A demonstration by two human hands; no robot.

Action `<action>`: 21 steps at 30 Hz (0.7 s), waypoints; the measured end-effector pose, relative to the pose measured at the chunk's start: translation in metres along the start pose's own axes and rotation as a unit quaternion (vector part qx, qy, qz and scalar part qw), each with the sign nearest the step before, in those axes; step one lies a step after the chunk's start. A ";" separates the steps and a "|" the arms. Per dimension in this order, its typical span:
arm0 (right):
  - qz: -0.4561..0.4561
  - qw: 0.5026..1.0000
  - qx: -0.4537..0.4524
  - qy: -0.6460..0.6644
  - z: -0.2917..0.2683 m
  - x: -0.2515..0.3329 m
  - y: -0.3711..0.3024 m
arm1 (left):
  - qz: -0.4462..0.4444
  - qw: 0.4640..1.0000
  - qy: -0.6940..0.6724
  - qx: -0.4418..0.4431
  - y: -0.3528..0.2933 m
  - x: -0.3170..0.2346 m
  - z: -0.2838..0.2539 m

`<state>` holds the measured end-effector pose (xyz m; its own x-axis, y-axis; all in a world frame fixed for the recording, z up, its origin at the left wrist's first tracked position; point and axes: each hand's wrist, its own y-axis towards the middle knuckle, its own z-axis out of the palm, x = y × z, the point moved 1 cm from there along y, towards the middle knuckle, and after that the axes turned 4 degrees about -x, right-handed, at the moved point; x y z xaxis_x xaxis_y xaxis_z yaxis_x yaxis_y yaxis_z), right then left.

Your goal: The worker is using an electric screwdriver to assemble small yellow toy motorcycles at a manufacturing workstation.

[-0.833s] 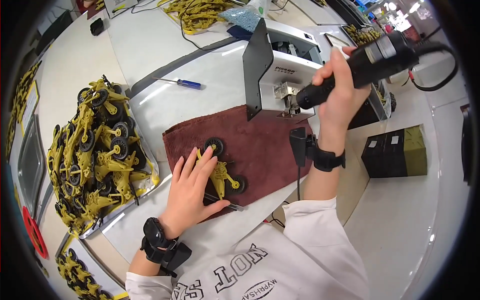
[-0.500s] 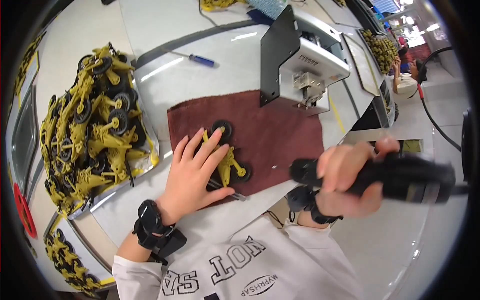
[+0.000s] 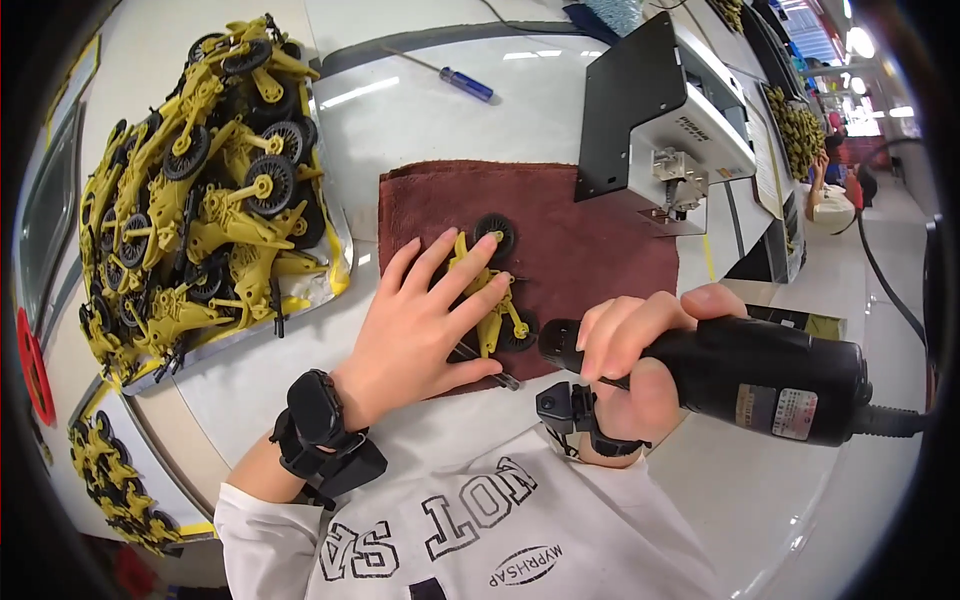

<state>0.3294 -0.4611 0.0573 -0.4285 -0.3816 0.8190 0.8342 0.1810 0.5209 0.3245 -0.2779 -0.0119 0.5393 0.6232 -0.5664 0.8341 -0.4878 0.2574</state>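
A yellow toy motorcycle (image 3: pixel 497 318) with black wheels lies on its side on a dark red cloth (image 3: pixel 580 270). My left hand (image 3: pixel 420 325) rests flat over it, fingers spread, the fingertips touching its yellow body. Next to my left thumb the end of a thin metal tool (image 3: pixel 510 382) sticks out; the rest is hidden. My right hand (image 3: pixel 645 345) is closed around a black corded electric screwdriver (image 3: pixel 765 375). Held almost level, its front end is close to the toy's near wheel (image 3: pixel 519 333). Whether the two touch, I cannot tell.
A tray (image 3: pixel 340 255) heaped with yellow toy motorcycles is at the left, with another batch (image 3: pixel 110 480) below it. A black-and-white machine (image 3: pixel 660 130) occupies the cloth's far right corner. Behind the cloth lies a blue-handled screwdriver (image 3: pixel 466 84). Another person (image 3: pixel 830 205) is at the far right.
My right hand has brought the electric screwdriver left, closer to the toy motorcycle. My left hand stays spread over the toy. The whole view has shifted slightly.
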 end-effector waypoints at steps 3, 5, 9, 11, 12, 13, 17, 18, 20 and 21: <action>-0.002 1.000 0.005 -0.028 0.001 -0.005 0.001 | -0.007 1.000 -0.002 0.001 -0.001 0.002 0.000; 0.013 0.997 0.056 -0.044 0.002 -0.005 0.004 | -0.011 1.000 -0.002 0.003 -0.001 0.003 -0.001; 0.008 0.994 0.094 -0.047 -0.001 -0.006 0.009 | -0.008 1.000 -0.007 0.004 0.000 0.006 0.002; 0.018 0.996 0.049 -0.078 0.001 -0.006 0.006 | -0.007 1.000 -0.007 0.007 0.001 0.006 0.004; 0.023 0.994 0.004 -0.110 0.002 -0.006 0.005 | 0.003 1.000 -0.003 -0.002 0.002 0.006 0.003; 0.022 0.994 0.003 -0.111 0.002 -0.008 0.005 | 0.014 1.000 0.001 -0.012 0.003 0.005 0.003; 0.033 0.999 0.017 -0.012 0.000 -0.005 0.013 | 0.009 1.000 0.003 -0.011 0.003 0.005 0.003; 0.059 0.997 0.048 -0.028 0.001 -0.002 0.017 | 0.015 1.000 0.003 -0.013 0.000 0.005 0.004; -0.028 0.995 -0.016 -0.090 -0.010 0.015 0.020 | 0.006 1.000 0.000 -0.013 -0.001 0.008 0.006; -0.115 0.973 -0.105 -0.169 -0.012 0.031 0.028 | 0.012 1.000 0.002 -0.013 -0.001 0.003 0.006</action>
<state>0.3439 -0.4787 0.0941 -0.6729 -0.0637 0.7370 0.7396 -0.0767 0.6686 0.3242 -0.2796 -0.0187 0.5602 0.6142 -0.5558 0.8234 -0.4866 0.2921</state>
